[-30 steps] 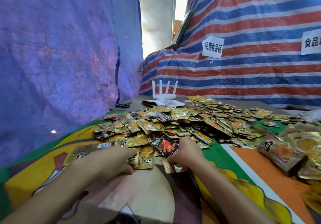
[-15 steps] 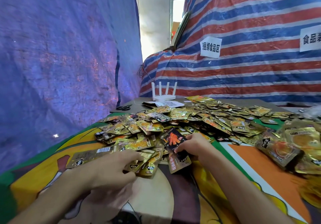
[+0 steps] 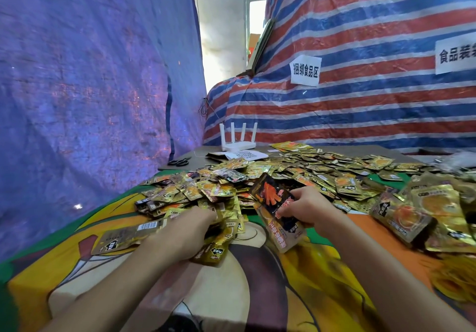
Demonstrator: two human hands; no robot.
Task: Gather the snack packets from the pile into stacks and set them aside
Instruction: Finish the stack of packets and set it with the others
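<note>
**A:** What has the person's right hand (image 3: 306, 208) got?

**B:** Its grip is closed, thumb on top and fingers beneath, on a dark packet (image 3: 273, 195) with an orange picture. Under that are fanned a couple of lighter packets (image 3: 283, 236), which stick out below the grip toward the person.

**A:** And the left hand (image 3: 180, 234)?

**B:** It sits just left of the right one, palm down. Its fingers are curled into gold packets (image 3: 216, 249) at the near edge of the pile (image 3: 257, 177), and a few poke out beneath the grip. A barcode packet (image 3: 128, 236) lies flat just to its left.

**A:** Where does the pile lie?

**B:** Straight beyond both grips, meeting the fingers, and it spreads away and rightward over the table. Larger gold pouches (image 3: 438, 208) lie right of the right grip, apart from it.

**A:** What about the surface?

**B:** A cartoon-print cloth (image 3: 257, 293) in orange, yellow, green and brown lies under both forearms. Far beyond the grips the bare brown table (image 3: 195, 158) carries black scissors (image 3: 178, 162). There is also a white router (image 3: 238, 143) with four upright antennas, and a QR-code sheet (image 3: 244, 155).

**A:** And the room?

**B:** A blue tarp (image 3: 90, 87) hangs left of the left grip. A striped tarp (image 3: 360, 113) in red, white and blue rises behind the pile and bears two paper signs (image 3: 305, 70). Between the tarps a bright gap shows a pale wall (image 3: 221, 35).
</note>
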